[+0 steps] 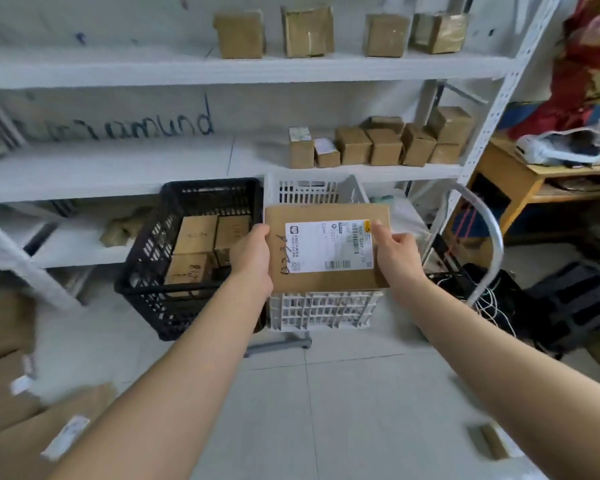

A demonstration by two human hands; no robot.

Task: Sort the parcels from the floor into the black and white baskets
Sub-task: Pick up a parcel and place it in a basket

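Shelving rack [118,168] fills the back wall, w/ small boxes [385,145] on its upper levels; not part of the job as far as I can tell. Tiled floor [361,393] next: blurred brown parcels [32,427] piled at lower left, plus one small parcel [492,441] at lower right, so plenty left to sort. Black basket [142,271] and white basket [326,313] sit side by side in front of the rack; can't tell if they touch. The black one already has at least 3 cartons [196,237] in it. The white one's inside is hidden behind the flat parcel [326,284] I'm holding, so no idea what's in there. That parcel is roughly level above the white basket, label [329,247] up. L grip [252,258] clamps its left edge, thumb on top; R grip [394,252] pinches the right edge, thumb on the label corner. My read: mid-job. This pkg looks bound for the white basket, not yet dropped.
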